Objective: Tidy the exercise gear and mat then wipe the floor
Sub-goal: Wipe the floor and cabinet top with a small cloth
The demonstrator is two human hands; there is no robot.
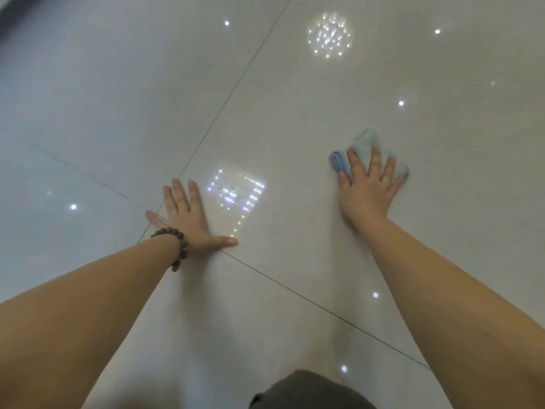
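The person is down low over the glossy tiled floor [295, 113], and from where things stand this looks like the last part of the job: the wiping. No exercise gear or mat shows anywhere in view, so I cannot say whether that part is finished. The right hand [367, 193] lies flat on a bunched light-blue cloth [365, 146], fingers spread and straight, pressing it to the tile rather than gripping it; the cloth pokes out beyond the fingertips and to the thumb side. The left hand [188, 219], with a dark bead bracelet [175, 246] at the wrist, is planted palm-down on the bare tile across a grout line [295, 293], fingers splayed wide and holding nothing, seemingly as a prop for the body's weight. Ceiling lights glint off the tiles all around. Next, I would judge, the cloth needs sweeping across the tile under steady downward pressure, with the left hand bracing, and the cloth kept from slipping out from under the palm.
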